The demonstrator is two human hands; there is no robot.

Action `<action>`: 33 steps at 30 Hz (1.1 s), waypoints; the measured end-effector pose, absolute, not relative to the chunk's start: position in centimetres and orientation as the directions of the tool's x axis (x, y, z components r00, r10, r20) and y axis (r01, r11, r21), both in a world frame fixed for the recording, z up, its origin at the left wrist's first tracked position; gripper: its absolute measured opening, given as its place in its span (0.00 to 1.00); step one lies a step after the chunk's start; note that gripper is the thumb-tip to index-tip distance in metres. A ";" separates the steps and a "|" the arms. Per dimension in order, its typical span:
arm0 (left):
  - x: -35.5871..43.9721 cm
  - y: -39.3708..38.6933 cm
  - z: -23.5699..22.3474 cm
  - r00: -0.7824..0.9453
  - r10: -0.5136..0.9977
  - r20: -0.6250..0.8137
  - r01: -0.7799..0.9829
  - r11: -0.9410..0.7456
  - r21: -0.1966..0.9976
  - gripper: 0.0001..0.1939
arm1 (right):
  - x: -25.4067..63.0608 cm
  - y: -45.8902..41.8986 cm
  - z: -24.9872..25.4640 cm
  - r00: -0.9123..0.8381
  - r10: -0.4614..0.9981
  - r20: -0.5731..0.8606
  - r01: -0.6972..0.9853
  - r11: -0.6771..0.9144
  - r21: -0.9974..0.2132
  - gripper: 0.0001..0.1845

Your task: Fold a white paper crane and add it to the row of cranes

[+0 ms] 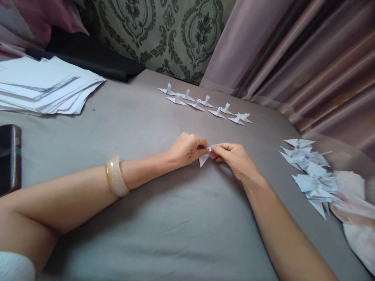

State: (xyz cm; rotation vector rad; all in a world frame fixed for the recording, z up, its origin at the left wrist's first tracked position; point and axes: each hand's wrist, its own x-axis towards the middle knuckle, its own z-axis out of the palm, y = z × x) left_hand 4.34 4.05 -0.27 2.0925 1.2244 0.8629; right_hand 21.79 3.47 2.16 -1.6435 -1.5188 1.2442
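Observation:
Both hands meet near the middle of the view, over the grey cloth surface [175, 218]. Between them is a small folded white paper piece [203, 159], with one pointed tip hanging down. My left hand [189, 149], with a pale bangle on its forearm, is closed and pinches the paper from the left. From the right, my right hand [231, 155] pinches its upper end between thumb and fingers. The fingers partly hide the paper's folds. Beyond the hands stand several small origami paper birds [216, 112] in two slanting rows.
A loose heap of folded white papers [316, 175] lies at the right beside a pale cloth [351, 210]. Stacked white sheets [43, 86] rest at the far left, with a phone [10, 160] nearer. Black fabric [88, 56] and curtains [281, 47] border the back.

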 end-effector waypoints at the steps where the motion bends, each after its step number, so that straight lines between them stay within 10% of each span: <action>1: 4.3 4.0 -0.2 0.378 0.893 0.243 0.531 -0.424 0.733 0.08 | 21.9 3.5 2.1 -0.078 0.962 -0.260 0.410 -0.207 -0.888 0.08; 12: 4.3 4.0 -0.1 0.415 0.876 0.248 0.530 -0.454 0.716 0.09 | 22.0 3.7 2.4 -0.155 0.834 -0.530 0.084 -0.524 -0.848 0.10; 33: 4.3 4.1 0.0 0.435 0.870 0.233 0.536 -0.458 0.709 0.09 | 21.6 3.9 3.6 -0.108 0.862 -0.496 0.357 -0.432 -0.828 0.12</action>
